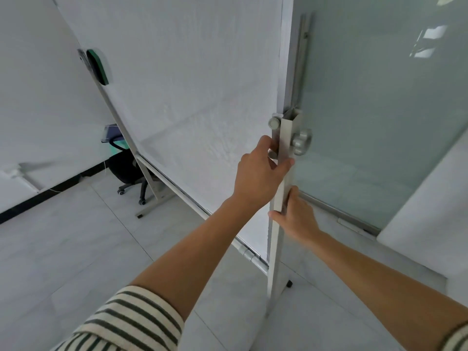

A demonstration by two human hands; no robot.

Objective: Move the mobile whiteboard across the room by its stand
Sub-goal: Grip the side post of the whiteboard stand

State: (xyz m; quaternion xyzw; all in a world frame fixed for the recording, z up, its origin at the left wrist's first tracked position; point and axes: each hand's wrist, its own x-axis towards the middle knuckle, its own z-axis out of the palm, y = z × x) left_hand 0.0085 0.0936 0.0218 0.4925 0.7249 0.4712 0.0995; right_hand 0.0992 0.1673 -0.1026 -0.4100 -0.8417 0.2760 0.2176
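**Both hands on the whiteboard stand**

At centre frame, the right hand (297,219) gripped the stand post (281,188) low; the left hand (258,173) closed its fingers (285,166) around it higher. The whiteboard (190,97) filled upper centre; an office chair (126,171) stood left beyond.

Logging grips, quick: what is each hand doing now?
Left hand: closed on the stand post, just below the knob.
Right hand: closed on the same post, lower down.

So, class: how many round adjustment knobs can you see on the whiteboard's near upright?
2: one knob on the post's left face above the left hand, one knob on its right. Others may be hidden.
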